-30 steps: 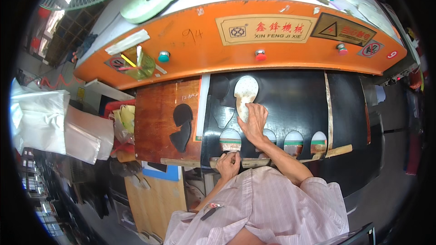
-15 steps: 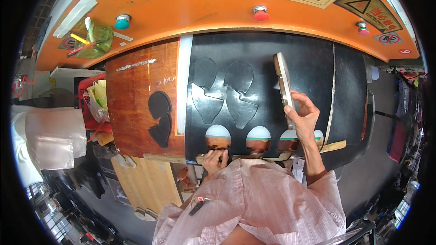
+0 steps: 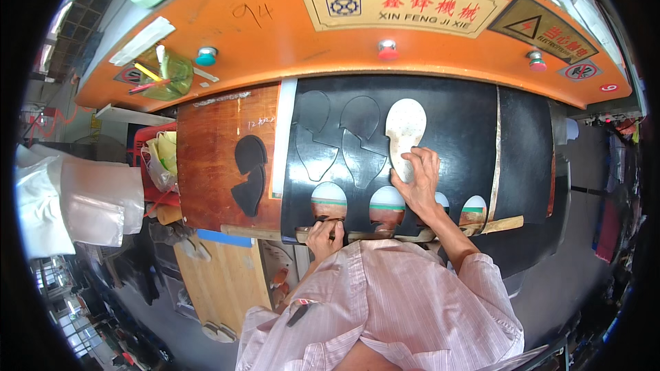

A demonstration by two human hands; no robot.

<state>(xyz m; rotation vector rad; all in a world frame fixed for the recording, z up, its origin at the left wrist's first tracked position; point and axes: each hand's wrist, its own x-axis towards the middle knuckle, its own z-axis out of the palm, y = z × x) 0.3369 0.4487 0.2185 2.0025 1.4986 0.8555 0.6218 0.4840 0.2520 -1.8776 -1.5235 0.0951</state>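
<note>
Gold nameplate (image 3: 402,5) up top, orange machine (image 3: 289,51); triangle warning sign (image 3: 542,29) rt, handwritten no. (image 3: 252,15) left, white scrawl (image 3: 260,124) on brown board (image 3: 213,172)!

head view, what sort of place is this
Probably a footwear-parts workshop: the right hand holds a pale sole-shaped plate at a black sheet bearing sole-shaped outlines, and an orange machine front with push buttons stands behind.
</note>
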